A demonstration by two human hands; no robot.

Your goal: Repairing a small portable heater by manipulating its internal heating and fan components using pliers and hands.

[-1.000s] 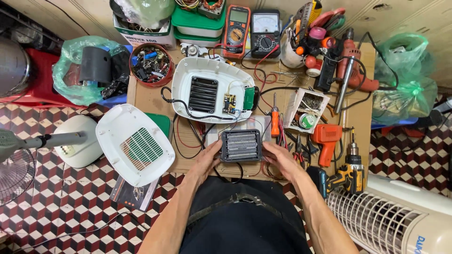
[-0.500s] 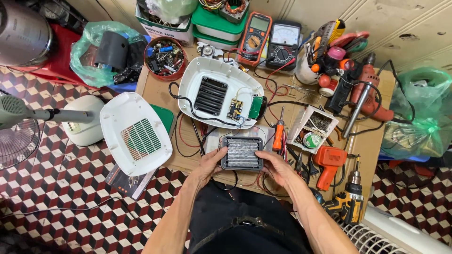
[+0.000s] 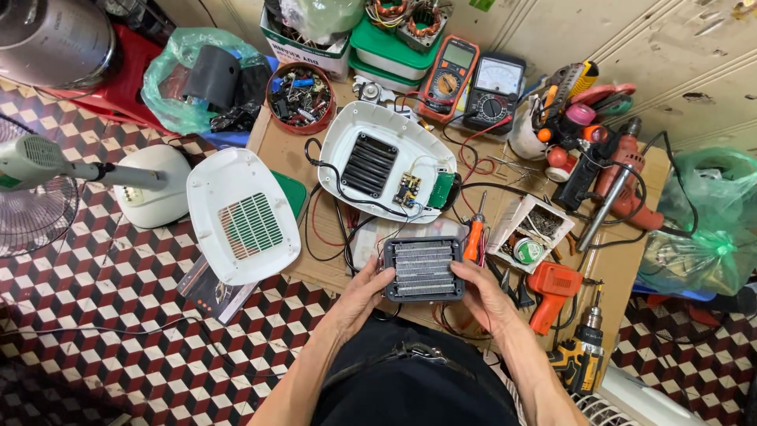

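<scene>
forearms cut off at the bottom edge, torso in black hiding the near edge of the wooden table (image 3: 623, 272); underside of the heater core (image 3: 423, 269) out of sight, fine wiring on the small circuit board (image 3: 408, 190) too small to read. one dark-framed heater core with silvery fins, gripped between two hands over the table's near edge: left hand (image 3: 359, 296) clasped on its left side, thumb along the frame's lower left corner, fingers curled beneath and mostly hidden; right hand (image 3: 482, 293) clasped on its right side, thumb lying along the frame's right edge. two white housing halves: open shell (image 3: 386, 170) just beyond the core, grilled cover (image 3: 240, 214) hanging off the table's left side. two meters (image 3: 473, 85) at the back, side by side. one orange-handled screwdriver (image 3: 474, 237) just beside the core's upper right corner. one red tin of parts (image 3: 300, 97).
</scene>
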